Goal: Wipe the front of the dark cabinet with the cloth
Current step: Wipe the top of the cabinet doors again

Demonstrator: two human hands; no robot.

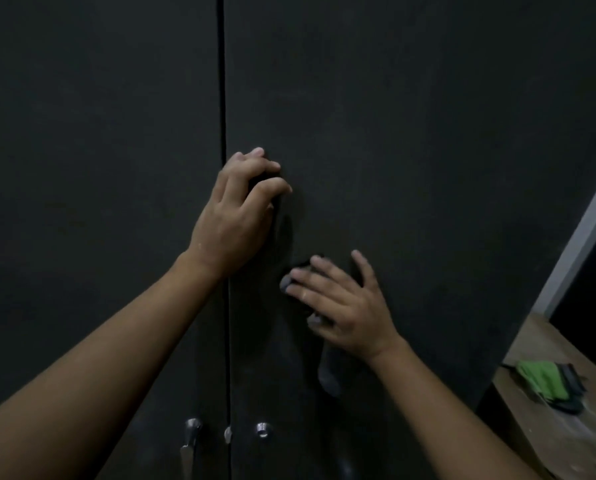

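The dark cabinet (410, 133) fills the view, its two doors meeting at a vertical seam (223, 98). My right hand (345, 306) lies flat with fingers spread on the right door, pressing a grey cloth (328, 374) against it. Bits of cloth show at my fingertips and a tail hangs below my wrist. My left hand (237, 213) rests higher up, just right of the seam, fingers bent and tips on the door. It seems to hold nothing, though the dark patch under its fingers is hard to read.
Metal knobs (262, 429) and a handle (192, 433) sit low on the doors near the seam. At the right, a wooden shelf (545, 341) carries a green and dark bundle (545, 379). A pale frame strip (580, 244) runs diagonally beside the cabinet edge.
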